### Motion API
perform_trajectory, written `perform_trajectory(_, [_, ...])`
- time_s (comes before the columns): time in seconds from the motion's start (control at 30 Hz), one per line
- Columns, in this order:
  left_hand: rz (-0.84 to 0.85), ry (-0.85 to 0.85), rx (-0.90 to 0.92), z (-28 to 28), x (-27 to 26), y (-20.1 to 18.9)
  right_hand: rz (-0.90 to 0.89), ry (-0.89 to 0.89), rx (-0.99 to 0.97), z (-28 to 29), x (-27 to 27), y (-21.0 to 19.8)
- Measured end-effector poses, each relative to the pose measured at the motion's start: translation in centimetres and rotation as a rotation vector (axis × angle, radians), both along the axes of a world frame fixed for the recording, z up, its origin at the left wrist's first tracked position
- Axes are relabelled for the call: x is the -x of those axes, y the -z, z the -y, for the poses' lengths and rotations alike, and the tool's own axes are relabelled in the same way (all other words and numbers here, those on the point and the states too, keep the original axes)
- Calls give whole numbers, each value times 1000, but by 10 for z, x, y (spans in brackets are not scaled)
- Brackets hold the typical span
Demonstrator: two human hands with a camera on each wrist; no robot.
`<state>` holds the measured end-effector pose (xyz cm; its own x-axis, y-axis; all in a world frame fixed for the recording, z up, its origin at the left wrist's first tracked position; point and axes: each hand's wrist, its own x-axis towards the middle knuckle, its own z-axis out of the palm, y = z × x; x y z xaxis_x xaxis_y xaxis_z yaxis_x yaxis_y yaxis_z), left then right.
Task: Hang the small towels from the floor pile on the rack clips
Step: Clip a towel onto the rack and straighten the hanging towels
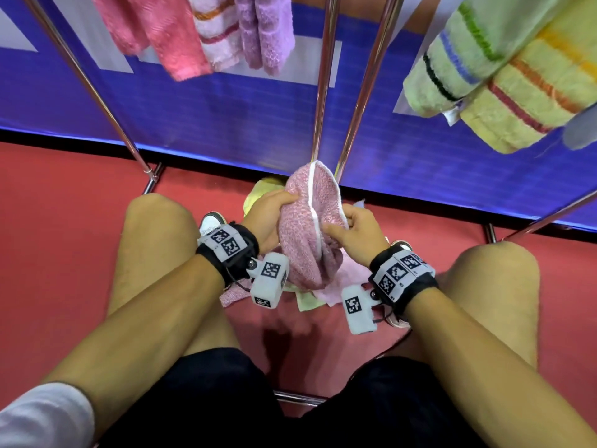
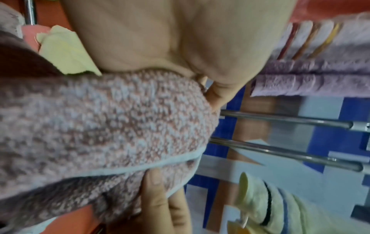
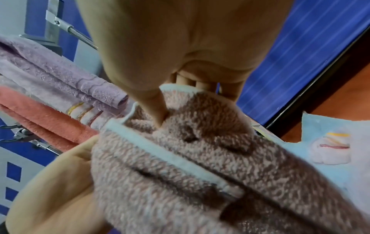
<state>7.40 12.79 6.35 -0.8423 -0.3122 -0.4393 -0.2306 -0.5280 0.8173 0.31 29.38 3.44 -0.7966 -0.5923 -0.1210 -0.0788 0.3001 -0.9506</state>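
Note:
A mottled pink towel (image 1: 307, 227) with a white hem is held up between both hands above the floor pile (image 1: 310, 294). My left hand (image 1: 273, 216) grips its left side, fingers curled into the cloth. My right hand (image 1: 350, 229) pinches the right side near the hem. The left wrist view shows the same pink towel (image 2: 104, 120) bunched under my left hand (image 2: 202, 66), with the other hand's thumb on the hem. In the right wrist view my right hand (image 3: 170, 79) pinches the hemmed edge of the pink towel (image 3: 200, 158). The rack's clips are out of view.
Chrome rack poles (image 1: 324, 92) rise in front of a blue panel (image 1: 226, 108). Pink, striped and purple towels (image 1: 206, 33) hang at the upper left, green and yellow striped towels (image 1: 504, 79) at the upper right. My bare knees flank the pile on red floor (image 1: 64, 221).

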Motion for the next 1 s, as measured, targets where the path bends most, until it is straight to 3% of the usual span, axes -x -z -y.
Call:
perform_trajectory(0.1, [21,-126,-14,13,2,-3,-23,102,16,0,6,2])
perform_trajectory(0.23, [-6,-239,142,28,3,-5,-227,231,-100,-9,23,5])
perform_trajectory(0.43, [-7,-296,189,44,3,2,-292,-32,-294,-16,15,-7])
perform_trajectory(0.53, [-10,-280,149,42,3,-2,-277,-90,-419,-18,15,-6])
perform_trajectory(0.63, [40,-247,88,36,6,-1,-418,-83,-647,-22,19,7])
perform_trajectory(0.7, [70,-223,38,29,6,-1,-439,-1,-575,-24,18,15])
perform_trajectory(0.8, [75,-205,-28,18,5,-1,-470,38,-286,-16,8,14])
perform_trajectory(0.9, [67,-145,-65,11,7,0,-353,-88,-181,-8,-7,10])
perform_trajectory(1.0, [31,-23,-104,10,10,4,-240,-200,-200,-3,-18,12])
